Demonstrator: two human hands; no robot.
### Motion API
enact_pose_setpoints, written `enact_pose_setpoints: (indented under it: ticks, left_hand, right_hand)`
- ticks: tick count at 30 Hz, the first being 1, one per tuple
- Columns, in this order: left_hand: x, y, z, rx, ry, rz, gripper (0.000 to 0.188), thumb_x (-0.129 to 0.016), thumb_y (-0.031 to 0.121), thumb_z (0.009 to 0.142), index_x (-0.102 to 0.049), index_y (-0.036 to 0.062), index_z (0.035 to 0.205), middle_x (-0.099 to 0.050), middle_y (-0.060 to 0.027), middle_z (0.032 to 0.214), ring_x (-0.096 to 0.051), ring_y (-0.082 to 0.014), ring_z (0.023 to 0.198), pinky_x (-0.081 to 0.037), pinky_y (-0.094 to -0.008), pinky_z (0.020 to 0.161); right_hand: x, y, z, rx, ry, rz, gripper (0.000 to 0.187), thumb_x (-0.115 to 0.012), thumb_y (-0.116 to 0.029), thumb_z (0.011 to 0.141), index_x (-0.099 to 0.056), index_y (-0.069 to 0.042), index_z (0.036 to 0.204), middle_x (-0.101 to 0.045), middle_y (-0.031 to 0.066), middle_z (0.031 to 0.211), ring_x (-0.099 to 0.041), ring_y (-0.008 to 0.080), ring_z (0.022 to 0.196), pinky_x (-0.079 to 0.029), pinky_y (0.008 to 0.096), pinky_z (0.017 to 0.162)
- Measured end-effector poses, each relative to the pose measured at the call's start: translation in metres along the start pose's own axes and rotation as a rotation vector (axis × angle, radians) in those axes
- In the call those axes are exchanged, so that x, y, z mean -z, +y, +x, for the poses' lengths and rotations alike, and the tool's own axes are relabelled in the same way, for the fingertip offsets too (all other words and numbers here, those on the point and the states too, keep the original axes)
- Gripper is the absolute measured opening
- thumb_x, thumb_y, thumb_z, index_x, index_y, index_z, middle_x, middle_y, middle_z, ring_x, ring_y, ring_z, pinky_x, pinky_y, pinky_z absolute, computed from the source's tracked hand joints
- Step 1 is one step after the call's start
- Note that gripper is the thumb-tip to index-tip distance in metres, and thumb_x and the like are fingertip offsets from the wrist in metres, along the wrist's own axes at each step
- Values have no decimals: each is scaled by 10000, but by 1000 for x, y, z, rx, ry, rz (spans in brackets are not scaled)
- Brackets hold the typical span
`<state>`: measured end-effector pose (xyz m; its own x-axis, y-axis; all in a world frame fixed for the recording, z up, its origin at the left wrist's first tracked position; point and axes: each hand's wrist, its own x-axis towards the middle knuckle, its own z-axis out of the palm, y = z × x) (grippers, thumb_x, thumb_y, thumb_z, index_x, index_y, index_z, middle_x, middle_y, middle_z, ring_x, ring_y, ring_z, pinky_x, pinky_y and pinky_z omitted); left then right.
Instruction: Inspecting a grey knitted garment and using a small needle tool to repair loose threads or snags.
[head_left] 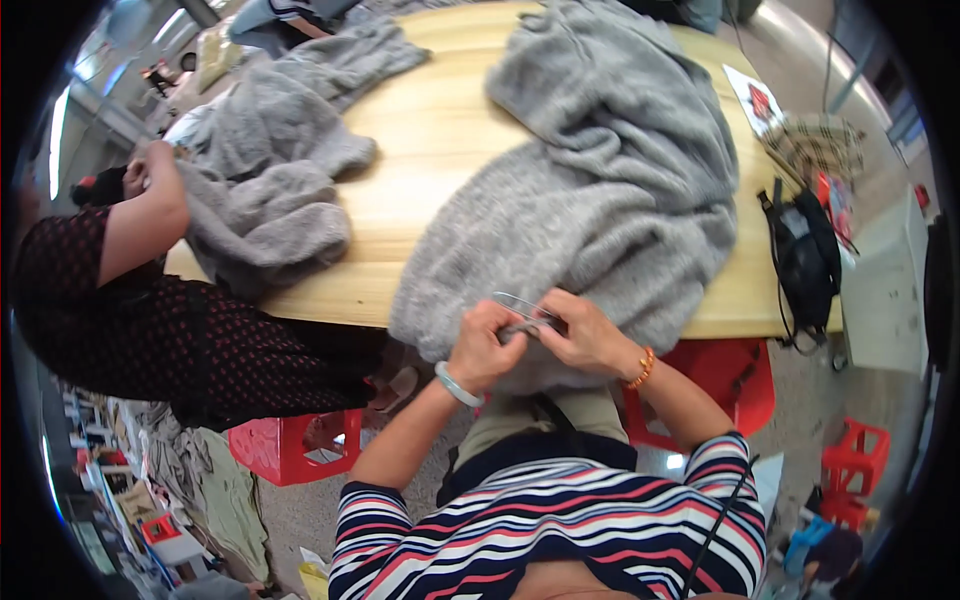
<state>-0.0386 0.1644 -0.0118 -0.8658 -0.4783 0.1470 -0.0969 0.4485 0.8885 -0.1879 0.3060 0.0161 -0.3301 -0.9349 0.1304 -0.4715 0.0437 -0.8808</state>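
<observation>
A large grey fluffy cloth (580, 210) lies in folds over the wooden table, and its near edge hangs down to my lap. My left hand (485, 350) is closed on that edge, thumb and fingers pinched together. Close beside it, my right hand (580, 335) is also closed, its fingertips meeting the cloth's edge and something small and dark that I cannot make out. A thin pale curved strand (515, 300) arches between the two hands; whether it is thread or wire is unclear.
A second grey fluffy cloth (270, 150) lies at the left, where a person in dark patterned clothes (130, 320) works on it. Red plastic stools (300, 447) stand by the wooden table (400, 230). A black bag (805, 250) hangs at its right edge, near a checked cloth (815, 145).
</observation>
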Motion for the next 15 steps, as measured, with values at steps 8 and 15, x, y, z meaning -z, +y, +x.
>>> enact_pose_setpoints:
  ticks: [8, 15]
  left_hand:
    - [3, 8, 5, -57, 73, 43, 189, -729, 161, 727, -703, 6, 832, -674, -153, 804, -645, -292, 790, -509, -382, 712]
    - [0, -10, 1, 78, -17, -81, 181, -694, 140, 789, -728, 19, 919, -704, -122, 837, -651, -217, 804, -512, -334, 754]
  right_hand:
    - [-6, 9, 2, -189, -9, 382, 150, -684, -129, 878, -633, 2, 929, -588, 20, 752, -515, 68, 672, -438, 266, 593]
    - [-2, 8, -1, -61, 76, 66, 105, -711, -76, 814, -684, -5, 887, -634, 80, 760, -595, 146, 652, -468, 292, 591]
